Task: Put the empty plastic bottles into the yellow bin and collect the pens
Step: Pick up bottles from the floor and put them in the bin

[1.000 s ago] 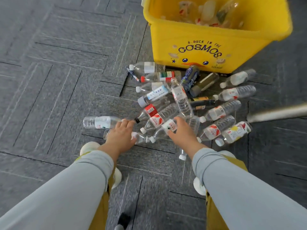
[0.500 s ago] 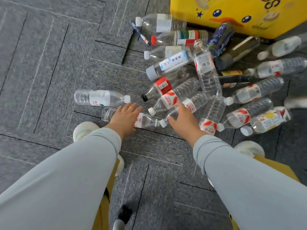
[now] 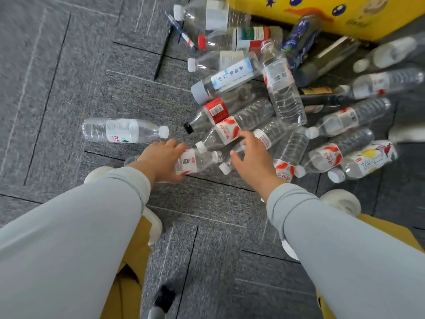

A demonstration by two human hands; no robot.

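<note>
Several empty plastic bottles lie in a heap on the grey carpet in front of the yellow bin [image 3: 354,17], whose lower wall shows at the top edge. My left hand [image 3: 161,161] grips a small clear bottle with a white and red label [image 3: 195,160]. My right hand [image 3: 253,155] reaches over another clear bottle [image 3: 266,135] with its fingers curling round it. One bottle [image 3: 124,131] lies apart to the left. A blue and red pen [image 3: 181,34] and a thin black pen [image 3: 163,56] lie at the heap's left edge.
My white shoes [image 3: 340,200] and yellow trousers [image 3: 128,284] show below the arms. A dark marker-like object [image 3: 161,300] lies on the carpet near the bottom edge. Bare carpet stretches to the left of the heap.
The view has dipped lower and closer, so the bin is mostly out of frame. My left hand has closed round the small bottle; my right hand has shifted onto a bottle in the heap.
</note>
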